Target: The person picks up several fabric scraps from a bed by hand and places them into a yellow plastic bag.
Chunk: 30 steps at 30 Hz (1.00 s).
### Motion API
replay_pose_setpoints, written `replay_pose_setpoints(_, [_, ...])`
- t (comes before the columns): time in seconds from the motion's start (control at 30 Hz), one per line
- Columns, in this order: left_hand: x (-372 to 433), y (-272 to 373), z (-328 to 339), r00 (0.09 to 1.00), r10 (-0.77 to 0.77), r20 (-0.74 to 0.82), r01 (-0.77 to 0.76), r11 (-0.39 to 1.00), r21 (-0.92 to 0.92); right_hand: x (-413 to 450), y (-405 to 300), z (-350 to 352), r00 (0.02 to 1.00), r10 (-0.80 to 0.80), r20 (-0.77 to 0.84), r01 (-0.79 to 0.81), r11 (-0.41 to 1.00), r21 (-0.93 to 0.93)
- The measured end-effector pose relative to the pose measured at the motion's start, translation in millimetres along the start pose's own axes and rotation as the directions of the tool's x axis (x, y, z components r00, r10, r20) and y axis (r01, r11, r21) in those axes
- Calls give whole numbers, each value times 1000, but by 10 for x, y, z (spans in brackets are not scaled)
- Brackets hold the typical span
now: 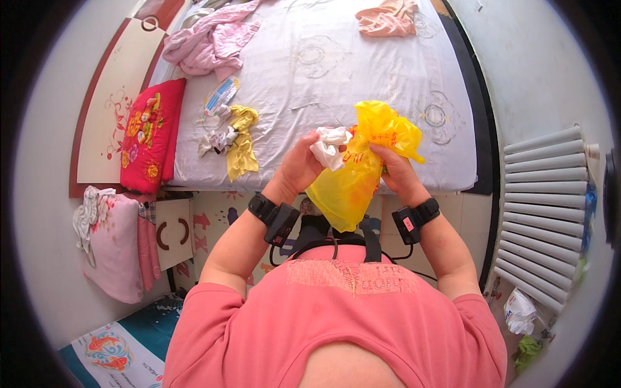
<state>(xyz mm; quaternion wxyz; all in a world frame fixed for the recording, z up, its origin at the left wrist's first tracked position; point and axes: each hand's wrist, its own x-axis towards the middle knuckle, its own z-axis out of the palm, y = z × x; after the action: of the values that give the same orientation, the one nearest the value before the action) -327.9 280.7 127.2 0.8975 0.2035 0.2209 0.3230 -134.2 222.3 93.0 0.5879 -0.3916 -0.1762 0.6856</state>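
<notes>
My left hand (302, 162) is closed on a crumpled white tissue or thin cloth (329, 148), right beside a yellow plastic bag (351, 186). The bag, which bears red writing, hangs from my right hand (399, 169), its gathered top bunched above the fingers. Something orange shows faintly through the bag, but I cannot tell what it is. Both hands are over the near edge of a bed with a pale patterned sheet (301, 97). A thin white cord (318, 103) lies on the sheet just beyond them.
Left on the bed are a yellow cloth (242, 145), small greyish cloths (218, 140), a blue-and-white packet (221, 96), a red embroidered cushion (153, 136) and pink clothing (213, 43). A peach cloth (388, 18) lies at the far right. A white radiator (543, 208) stands along the right wall.
</notes>
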Motion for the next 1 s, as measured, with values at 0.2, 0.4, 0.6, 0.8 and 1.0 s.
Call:
replay_pose_setpoints(0.2, [6,14,-69,997,39,66,-47,991,122,18,23,72,999,3,49,-4,1000,26])
replay_pose_setpoints(0.4, [-75,26,-74,997,-71,-25,74,978,197,90,135,313,990,56,132,-58,998,8])
replay_pose_setpoints(0.6, [-155,73,-129,997,-52,-59,68,950,304,212,210,429,971,-5,240,25,996,-81])
replay_pose_setpoints(0.8, [-319,250,-311,979,19,-203,41,958,284,270,138,310,987,-47,150,41,998,45])
replay_pose_setpoints(1.0, [-455,316,-504,959,-6,-284,105,936,335,250,87,184,999,0,36,-3,996,93])
